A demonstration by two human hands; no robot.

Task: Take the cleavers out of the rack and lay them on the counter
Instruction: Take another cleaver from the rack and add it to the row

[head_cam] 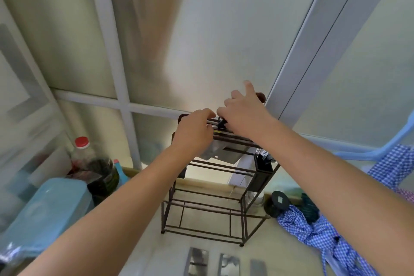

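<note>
A dark wire rack (202, 232) stands on the counter against the window. Steel cleaver blades (226, 155) hang in its top slots. Brown handle ends (182, 116) stick out to the left of my left hand (194, 133), whose fingers are curled around one cleaver's handle at the rack top. My right hand (245, 113) hovers over the top right of the rack with fingers spread. Its lower fingertips are at a black handle (221, 123), and another brown handle (261, 96) shows behind it. Three cleavers (228, 264) lie side by side on the counter in front of the rack.
Left of the rack stand a red-capped bottle (81, 152), a dark jar (104, 177) and a light blue plastic box (47, 213). To the right are a black round lid (279, 204) and blue checked cloth (318, 235). A side holder (264, 163) with utensils hangs on the rack.
</note>
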